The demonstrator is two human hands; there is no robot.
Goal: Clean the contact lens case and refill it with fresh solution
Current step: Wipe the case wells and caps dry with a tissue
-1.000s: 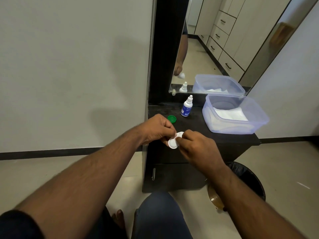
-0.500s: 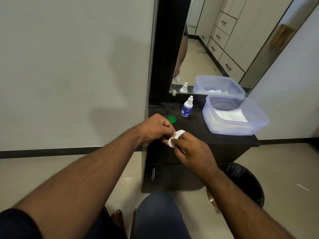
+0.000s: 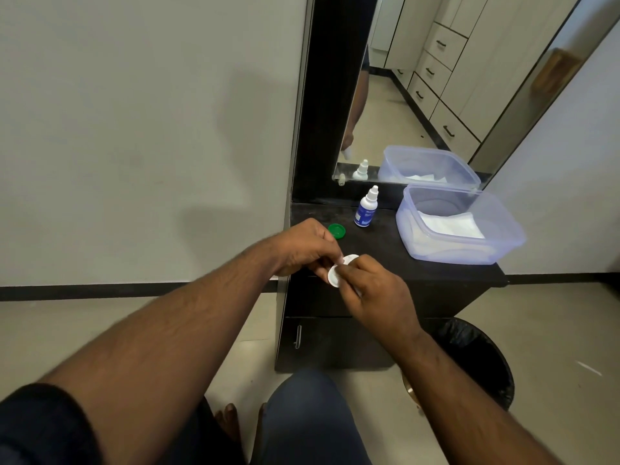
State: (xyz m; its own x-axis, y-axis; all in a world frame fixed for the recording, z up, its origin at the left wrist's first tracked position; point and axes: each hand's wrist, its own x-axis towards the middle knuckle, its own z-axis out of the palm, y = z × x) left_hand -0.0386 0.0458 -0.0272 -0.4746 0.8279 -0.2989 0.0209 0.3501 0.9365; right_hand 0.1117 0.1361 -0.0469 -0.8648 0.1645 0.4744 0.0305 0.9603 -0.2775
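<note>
The clear lilac plastic tub (image 3: pixel 503 239) on the black worktop (image 3: pixel 379 250) holds folded white tissues (image 3: pixel 451 224). Both hands pinch the small white contact lens case (image 3: pixel 335 275) above the worktop's front edge: left hand (image 3: pixel 305 246), right hand (image 3: pixel 375 290). A green round cap (image 3: pixel 337 230) and a blue-labelled white dropper bottle (image 3: pixel 366 211) stand behind them.

A white contact lens case (image 3: pixel 336 274) is held between both hands over the front edge of the dark desk (image 3: pixel 379 250). It is pinched by the left hand (image 3: pixel 303 248) from the left, while the right hand (image 3: pixel 375 290) is closed over its right side. A green cap (image 3: pixel 337 230) is seen lying on the desk behind the left hand, with a solution bottle (image 3: pixel 366 208) standing upright near it. A clear plastic tub (image 3: pixel 459 226) holding white tissues (image 3: pixel 451 226) is placed at the right.
</note>
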